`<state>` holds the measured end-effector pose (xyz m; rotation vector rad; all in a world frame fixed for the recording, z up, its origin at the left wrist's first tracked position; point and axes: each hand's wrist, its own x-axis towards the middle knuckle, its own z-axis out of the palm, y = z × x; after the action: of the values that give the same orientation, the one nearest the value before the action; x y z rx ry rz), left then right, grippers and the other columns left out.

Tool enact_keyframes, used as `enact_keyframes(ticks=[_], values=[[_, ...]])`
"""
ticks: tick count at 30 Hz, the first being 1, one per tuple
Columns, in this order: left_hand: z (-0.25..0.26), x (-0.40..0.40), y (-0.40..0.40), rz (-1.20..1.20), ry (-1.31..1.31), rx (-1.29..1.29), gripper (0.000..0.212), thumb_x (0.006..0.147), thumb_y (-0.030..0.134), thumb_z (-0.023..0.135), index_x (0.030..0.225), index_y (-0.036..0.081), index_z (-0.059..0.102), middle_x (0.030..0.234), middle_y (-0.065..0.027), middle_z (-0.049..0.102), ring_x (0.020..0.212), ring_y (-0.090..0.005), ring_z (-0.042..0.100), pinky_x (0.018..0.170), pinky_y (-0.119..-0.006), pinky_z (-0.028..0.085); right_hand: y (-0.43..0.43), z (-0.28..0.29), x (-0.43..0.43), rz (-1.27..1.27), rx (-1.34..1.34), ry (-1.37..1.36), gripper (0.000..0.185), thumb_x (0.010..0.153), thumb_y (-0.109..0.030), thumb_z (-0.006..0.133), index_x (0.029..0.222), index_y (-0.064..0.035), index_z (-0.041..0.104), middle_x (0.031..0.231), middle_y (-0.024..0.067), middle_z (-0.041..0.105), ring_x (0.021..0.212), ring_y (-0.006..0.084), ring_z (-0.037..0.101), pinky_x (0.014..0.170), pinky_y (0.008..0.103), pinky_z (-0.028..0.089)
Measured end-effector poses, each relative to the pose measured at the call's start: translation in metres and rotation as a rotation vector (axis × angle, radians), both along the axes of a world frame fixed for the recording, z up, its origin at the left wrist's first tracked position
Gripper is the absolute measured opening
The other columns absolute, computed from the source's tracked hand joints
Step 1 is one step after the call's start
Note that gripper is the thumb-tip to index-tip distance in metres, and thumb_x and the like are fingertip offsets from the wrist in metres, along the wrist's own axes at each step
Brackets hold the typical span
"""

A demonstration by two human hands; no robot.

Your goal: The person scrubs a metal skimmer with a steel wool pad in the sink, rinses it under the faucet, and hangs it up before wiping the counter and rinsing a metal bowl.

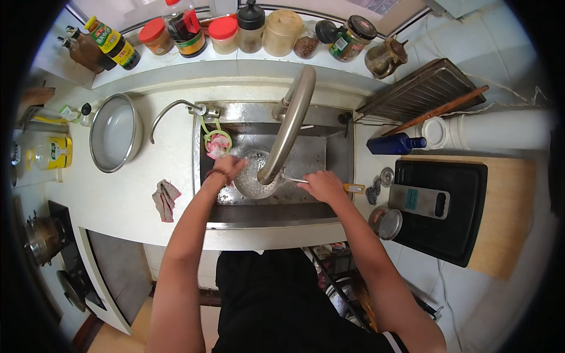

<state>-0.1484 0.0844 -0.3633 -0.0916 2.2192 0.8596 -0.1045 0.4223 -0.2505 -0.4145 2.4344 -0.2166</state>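
Observation:
A round pan (250, 187) with bubbly water in it sits in the stainless steel sink (304, 154), under the mouth of the curved faucet (289, 128). My right hand (324, 185) is closed around the pan's handle (354, 188), whose yellowish end sticks out past the palm. At the pan's left rim is my left hand (224, 168), its thumb reaching over the edge; whether its fingers grip the rim is hidden. Just beyond that hand, a pink and white cloth (217, 143) rests in a green hanging holder (228, 140).
Left on the counter are a crumpled rag (166, 200), a metal-rimmed basin (112, 132) and a thin curved tap (170, 106). To the right lie a blue bottle (393, 144), a glass jar (386, 223) and a grater-like metal plate (417, 200) on a black board (463, 212). Jars line the sill.

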Motion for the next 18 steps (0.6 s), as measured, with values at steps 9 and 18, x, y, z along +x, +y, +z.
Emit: enact_keyframes(ticks=[9, 18], values=[[0.1, 0.096, -0.013, 0.485, 0.206, 0.152, 0.022, 0.104, 0.016, 0.055, 0.099, -0.005, 0.058, 0.079, -0.0292, 0.067, 0.062, -0.0416, 0.071, 0.048, -0.046, 0.058, -0.111, -0.107, -0.038, 0.05, -0.404, -0.202, 0.06, 0.098, -0.064, 0.057, 0.101, -0.007, 0.077, 0.101, 0.0198, 0.074, 0.101, 0.0417, 0.069, 0.088, 0.0524, 0.053], [0.121, 0.133, -0.095, 0.403, 0.511, -0.193, 0.016, 0.1, 0.012, 0.057, 0.095, -0.003, 0.058, 0.08, -0.0319, 0.064, 0.079, -0.0527, 0.064, 0.069, -0.058, 0.049, -0.131, -0.081, -0.081, 0.133, -0.315, -0.259, 0.063, 0.1, -0.066, 0.051, 0.105, -0.0088, 0.078, 0.111, 0.0208, 0.074, 0.106, 0.0428, 0.069, 0.096, 0.0516, 0.053]])
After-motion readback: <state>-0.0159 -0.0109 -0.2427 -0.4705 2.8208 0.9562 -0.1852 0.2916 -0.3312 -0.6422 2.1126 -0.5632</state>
